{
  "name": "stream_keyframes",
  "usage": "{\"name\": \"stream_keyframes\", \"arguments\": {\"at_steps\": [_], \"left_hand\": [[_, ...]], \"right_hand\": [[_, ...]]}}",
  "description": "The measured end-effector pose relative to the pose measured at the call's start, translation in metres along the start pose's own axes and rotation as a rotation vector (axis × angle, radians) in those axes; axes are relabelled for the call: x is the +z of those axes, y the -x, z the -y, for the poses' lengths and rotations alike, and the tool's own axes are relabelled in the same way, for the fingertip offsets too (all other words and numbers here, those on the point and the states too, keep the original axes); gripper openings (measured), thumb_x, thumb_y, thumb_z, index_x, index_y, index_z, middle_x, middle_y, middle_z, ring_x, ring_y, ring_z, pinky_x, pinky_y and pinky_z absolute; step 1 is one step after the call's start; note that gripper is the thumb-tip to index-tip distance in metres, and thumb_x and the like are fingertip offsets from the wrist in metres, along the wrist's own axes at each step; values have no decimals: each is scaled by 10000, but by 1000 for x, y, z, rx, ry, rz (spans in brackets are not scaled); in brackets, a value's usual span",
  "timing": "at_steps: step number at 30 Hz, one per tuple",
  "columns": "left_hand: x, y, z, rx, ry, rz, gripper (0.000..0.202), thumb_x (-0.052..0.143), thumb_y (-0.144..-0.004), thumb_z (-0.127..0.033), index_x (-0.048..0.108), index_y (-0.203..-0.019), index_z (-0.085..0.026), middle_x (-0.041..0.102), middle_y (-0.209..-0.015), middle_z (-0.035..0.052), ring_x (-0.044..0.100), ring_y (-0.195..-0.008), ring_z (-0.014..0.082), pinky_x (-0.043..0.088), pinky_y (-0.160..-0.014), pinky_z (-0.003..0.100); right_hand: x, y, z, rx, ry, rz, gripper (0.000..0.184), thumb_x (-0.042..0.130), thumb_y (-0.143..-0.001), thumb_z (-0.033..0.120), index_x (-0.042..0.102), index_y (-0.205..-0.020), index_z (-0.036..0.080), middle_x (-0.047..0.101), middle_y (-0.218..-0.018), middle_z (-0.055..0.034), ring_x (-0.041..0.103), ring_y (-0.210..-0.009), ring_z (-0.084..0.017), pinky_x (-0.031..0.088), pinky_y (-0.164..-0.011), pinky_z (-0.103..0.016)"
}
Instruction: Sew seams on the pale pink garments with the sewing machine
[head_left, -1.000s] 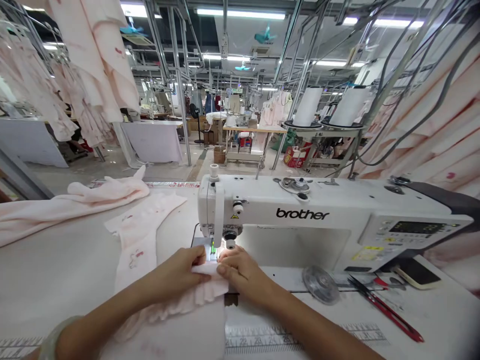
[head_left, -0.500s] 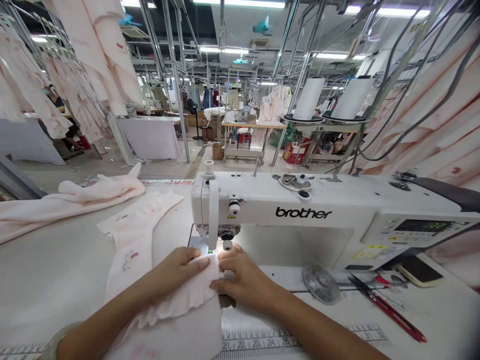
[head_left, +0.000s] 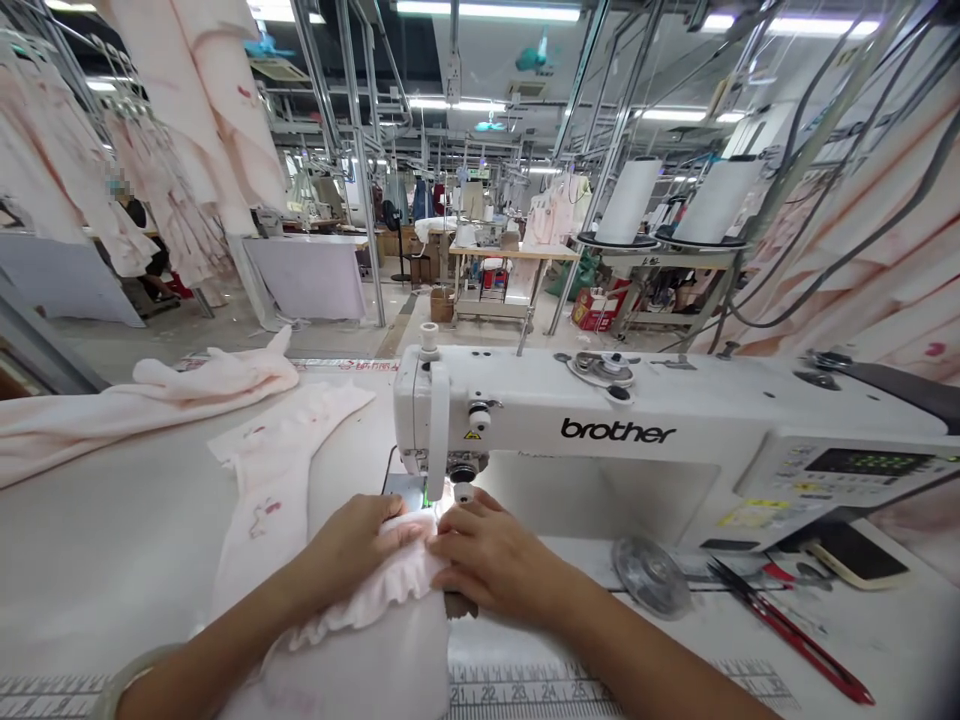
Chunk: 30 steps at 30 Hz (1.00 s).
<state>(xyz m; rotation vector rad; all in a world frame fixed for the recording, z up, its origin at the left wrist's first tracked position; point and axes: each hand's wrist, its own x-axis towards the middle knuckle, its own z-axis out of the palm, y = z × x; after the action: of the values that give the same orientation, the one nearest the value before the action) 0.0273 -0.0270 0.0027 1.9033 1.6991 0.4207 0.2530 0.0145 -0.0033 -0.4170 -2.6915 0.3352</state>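
Note:
A pale pink ruffled fabric piece [head_left: 390,640] lies in front of me, its far edge near the needle area of a white sewing machine [head_left: 540,410]. My left hand [head_left: 356,545] grips the fabric's upper edge between thumb and fingers. Close beside it, my right hand [head_left: 487,555] pinches the same edge, its fingers just under the machine head. The needle and presser foot are mostly hidden by the head and my fingers. More pink fabric with small embroidered motifs [head_left: 266,510] trails to the left of my left forearm.
A bunched pink cloth [head_left: 150,410] lies at the left of the table. To the right are a clear round dish [head_left: 651,577], red-handled tweezers [head_left: 799,635] and a phone [head_left: 859,555]. A printed ruler [head_left: 540,690] runs along the front edge. Thread cones [head_left: 630,200] stand behind the machine.
The view has shifted slightly, so the scene sits a little further right. Both hands stay on the fabric by the needle; the right fingers have closed in a little over its edge.

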Motion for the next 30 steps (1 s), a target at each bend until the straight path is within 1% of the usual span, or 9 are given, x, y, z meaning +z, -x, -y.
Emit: {"name": "stream_keyframes", "arguments": {"at_steps": [4, 6, 8, 11, 13, 15, 18, 22, 30], "left_hand": [[9, -1, 4, 17, -165, -78, 396, 362, -950, -463, 399, -648, -210, 487, -584, -5, 437, -560, 171, 257, -566, 297], [10, -1, 6, 47, -235, -135, 339, 382, -950, -451, 504, -748, -207, 567, -686, 35, 494, -626, 209, 311, -608, 324], [8, -1, 6, 111, -279, -171, 259, 421, -944, -399, 574, -897, -196, 628, -870, 85, 553, -794, 258, 384, -717, 376], [5, 5, 6, 339, -322, -155, 208, 433, -938, -237, 615, -1033, -205, 638, -1116, 95, 545, -1037, 268, 408, -918, 418], [7, 11, 8, 531, -351, -143, 291, 424, -928, -136, 608, -1138, -217, 630, -1208, 79, 545, -1106, 239, 425, -974, 398], [12, 18, 13, 651, -385, -173, 427, 422, -905, -56, 549, -1277, -223, 621, -1267, 73, 551, -1154, 217, 450, -996, 382], [17, 22, 21, 681, -436, -224, 535, 427, -884, -9, 485, -1373, -219, 614, -1314, 68, 546, -1215, 204, 474, -1017, 373], [13, 13, 28, 715, -488, -237, 489, 442, -892, -15, 511, -1346, -183, 611, -1332, 91, 565, -1202, 215, 499, -1001, 387], [-4, -4, 28, 746, -478, -159, 519, 425, -873, 15, 492, -1348, -184, 634, -1293, 92, 594, -1122, 221, 529, -926, 394]], "right_hand": [[-5, -1, 5, 23, -13, 39, 76, 657, -976, 242, 640, -1023, 184, 590, -1098, -44, 522, -1008, -201, 316, -1033, -353], [-7, -1, 6, 14, -28, 33, 96, 654, -974, 227, 631, -1058, 187, 586, -1164, -51, 503, -1098, -214, 290, -1064, -358], [-6, -1, 6, -2, -50, 24, 77, 651, -971, 202, 621, -1040, 185, 603, -1174, -42, 480, -1164, -212, 264, -1088, -350], [-4, 0, 4, -22, -89, 8, 37, 639, -979, 194, 604, -970, 184, 638, -1124, -6, 475, -1190, -187, 244, -1105, -324], [-3, 0, 3, -16, -102, 6, 66, 653, -975, 217, 598, -957, 185, 645, -1112, 8, 489, -1170, -175, 250, -1102, -310], [-3, 1, 3, -5, -98, 8, 96, 676, -961, 237, 597, -951, 185, 649, -1101, 16, 507, -1137, -170, 260, -1090, -304], [-1, 1, 3, 7, -73, -6, 110, 670, -962, 259, 602, -1006, 184, 652, -1103, 7, 510, -1123, -181, 257, -1080, -320], [2, 1, 4, 48, -38, -56, 263, 649, -977, 314, 567, -1196, 193, 597, -1252, -29, 492, -1131, -208, 216, -1097, -343], [2, 0, 4, 101, -29, -51, 271, 615, -1005, 353, 543, -1231, 222, 594, -1255, -5, 486, -1122, -199, 137, -1127, -316]]}}
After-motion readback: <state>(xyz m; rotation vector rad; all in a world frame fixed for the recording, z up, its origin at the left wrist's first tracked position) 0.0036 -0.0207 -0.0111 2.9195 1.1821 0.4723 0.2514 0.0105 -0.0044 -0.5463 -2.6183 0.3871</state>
